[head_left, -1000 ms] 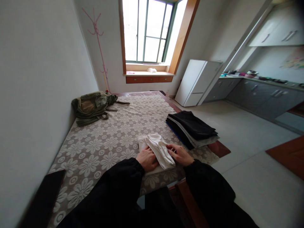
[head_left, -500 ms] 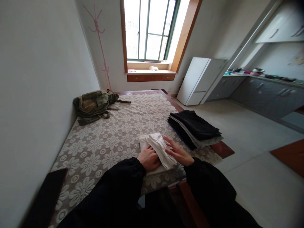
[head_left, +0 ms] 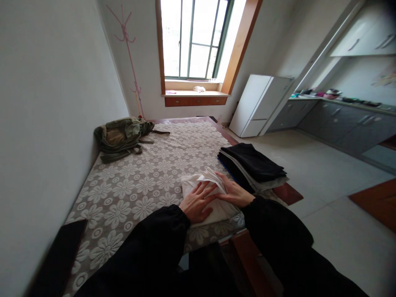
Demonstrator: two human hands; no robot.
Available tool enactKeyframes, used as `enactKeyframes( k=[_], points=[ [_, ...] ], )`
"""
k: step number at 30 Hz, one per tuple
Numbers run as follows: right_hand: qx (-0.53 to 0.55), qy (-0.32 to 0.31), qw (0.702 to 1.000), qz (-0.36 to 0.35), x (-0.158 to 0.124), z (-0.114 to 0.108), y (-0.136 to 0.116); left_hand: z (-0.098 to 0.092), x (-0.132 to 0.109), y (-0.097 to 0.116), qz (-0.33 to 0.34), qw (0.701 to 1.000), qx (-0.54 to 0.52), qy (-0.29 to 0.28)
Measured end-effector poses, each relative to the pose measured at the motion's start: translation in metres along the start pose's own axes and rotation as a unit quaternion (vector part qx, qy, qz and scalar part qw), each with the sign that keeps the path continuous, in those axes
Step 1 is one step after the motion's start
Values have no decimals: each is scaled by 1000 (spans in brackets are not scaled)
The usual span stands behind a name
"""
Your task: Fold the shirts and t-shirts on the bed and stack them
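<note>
A white folded piece of cloth [head_left: 227,210], perhaps a garment, lies near the front edge of the bed's flowered cover [head_left: 145,185]. On top of it my left hand [head_left: 198,203] rests flat, fingers stretched out and slightly spread. My right hand [head_left: 234,192] grips a raised fold of the same cloth, its fingers behind the fold and its thumb toward my left hand. The fold stands up between the two hands. Just beyond my right hand sits a stack of dark folded clothes [head_left: 253,163], black on top with grey layers below.
A green backpack [head_left: 123,136] lies at the far left of the bed against the wall. A dark flat panel [head_left: 60,255] is at the near left. Past the bed stand a pink coat rack [head_left: 131,62], a white refrigerator [head_left: 258,105] and grey kitchen cabinets [head_left: 334,119].
My right hand has closed on the cloth's folded edge and lifted it upright, away from its lying position. My left hand has come out from beside the fold and now lies on top with fingers extended.
</note>
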State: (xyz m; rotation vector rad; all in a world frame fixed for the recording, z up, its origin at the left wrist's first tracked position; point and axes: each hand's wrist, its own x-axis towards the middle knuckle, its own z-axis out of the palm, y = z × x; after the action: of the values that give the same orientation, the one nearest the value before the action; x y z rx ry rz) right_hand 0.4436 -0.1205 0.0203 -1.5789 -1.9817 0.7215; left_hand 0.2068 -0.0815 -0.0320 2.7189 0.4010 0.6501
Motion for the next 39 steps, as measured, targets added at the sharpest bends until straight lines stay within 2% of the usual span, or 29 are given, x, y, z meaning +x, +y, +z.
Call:
enactKeyframes(
  k=[4,8,15,17,23,27,30,32,34,39],
  points=[
    [-19,17,998,-55,1,2,-2,3,-1,-4,-22,1000,-14,-5],
    [-67,29,995,-74,-4,2,0,4,-2,-4,-43,999,-20,-2],
    [-82,-41,992,-90,-11,-5,-4,7,-2,-4,-81,996,-24,5],
    [-67,-55,993,-81,-10,-7,-3,7,-3,-4,-85,996,-29,8],
    [11,-34,999,-31,4,-11,20,5,-3,-2,-73,996,-40,27],
    [84,-96,992,-6,20,-23,37,4,-3,-3,-84,995,-36,38],
    [133,-140,980,56,28,-34,42,4,-3,-5,-108,992,-30,52],
    [150,-142,974,92,34,-42,39,3,-2,-7,-136,987,-36,79],
    [167,-140,970,109,39,-52,32,2,-1,-10,-173,974,-57,131],
    [219,-141,958,123,60,-94,-7,-5,2,-19,-242,913,-148,292]
  ],
)
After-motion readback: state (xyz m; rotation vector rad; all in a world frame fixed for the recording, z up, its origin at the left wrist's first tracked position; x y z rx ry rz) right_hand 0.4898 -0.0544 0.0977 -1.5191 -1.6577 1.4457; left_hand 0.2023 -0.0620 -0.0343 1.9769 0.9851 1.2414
